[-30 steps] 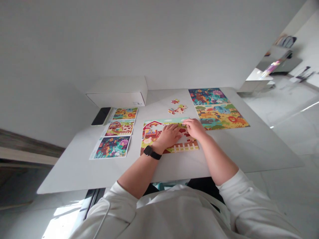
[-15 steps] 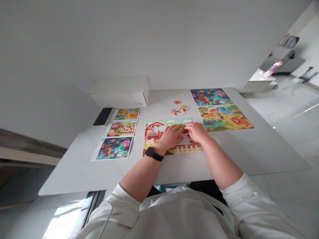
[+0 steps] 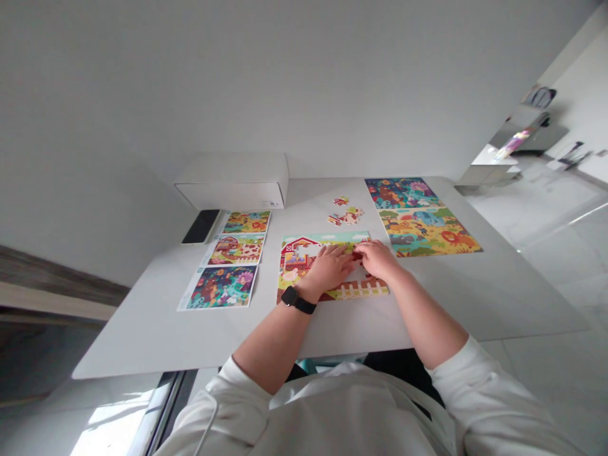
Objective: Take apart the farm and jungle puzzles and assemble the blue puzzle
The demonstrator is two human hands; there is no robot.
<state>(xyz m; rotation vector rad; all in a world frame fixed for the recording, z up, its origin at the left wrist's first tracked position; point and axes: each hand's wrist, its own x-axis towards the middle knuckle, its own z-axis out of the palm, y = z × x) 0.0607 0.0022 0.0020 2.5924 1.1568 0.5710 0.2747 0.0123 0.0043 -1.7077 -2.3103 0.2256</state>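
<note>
A farm jigsaw puzzle (image 3: 365, 291) with a red barn and a white fence lies in front of me, a pale gap in its middle. My left hand (image 3: 329, 269) rests flat across it with the fingers stretched out. From the right, my right hand (image 3: 375, 258) reaches in with bent fingers, pinching a dark red puzzle piece at the gap's upper edge; the fingers partly cover that piece. Beyond the puzzle are several loose pieces, among them one with a cow (image 3: 353, 216) and a small red one (image 3: 341, 201).
To the left lie a picture sheet with a farm image (image 3: 236, 249) and a dark-screened phone (image 3: 201, 227). A white box (image 3: 232, 194) stands against the wall. Two finished-looking animal puzzles, one jungle-night (image 3: 401, 193) and one savanna (image 3: 427, 231), lie at the right on the white table (image 3: 456, 291).
My right hand has shifted slightly toward me over the gap, with its fingers more bent. The left hand stays on the puzzle. The whole view has tilted a little.
</note>
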